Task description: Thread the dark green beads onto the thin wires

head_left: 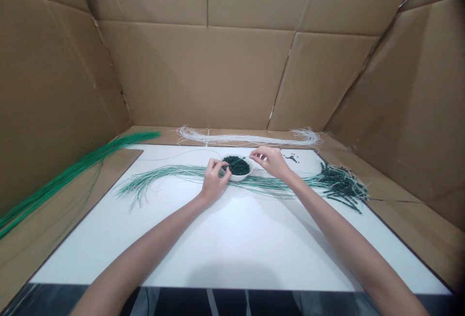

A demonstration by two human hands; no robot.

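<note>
At far left, a long bundle of green strands (72, 175) lies slanted across the cardboard (61, 253) and runs off the frame's left edge. On the white sheet (225, 243), a band of thin green-and-white strands (163, 181) stretches from left to right, passing just in front of the bowl and under the left hand (215, 180). That hand's fingers are curled at the bowl's left rim, and whether they pinch anything is too small to tell. The white bowl (241, 175) sits at the sheet's far side, heaped with dark green beads (236, 165), its left part hidden by those fingers. Just right of it, the right hand (271, 162) brings thumb and forefinger together; any thread between them is too fine to make out. Beyond that hand lie a few loose beads (290, 158). At right, strands packed with beads (341, 185) form a tangled heap, while white cords (250, 138) lie along the far edge.
</note>
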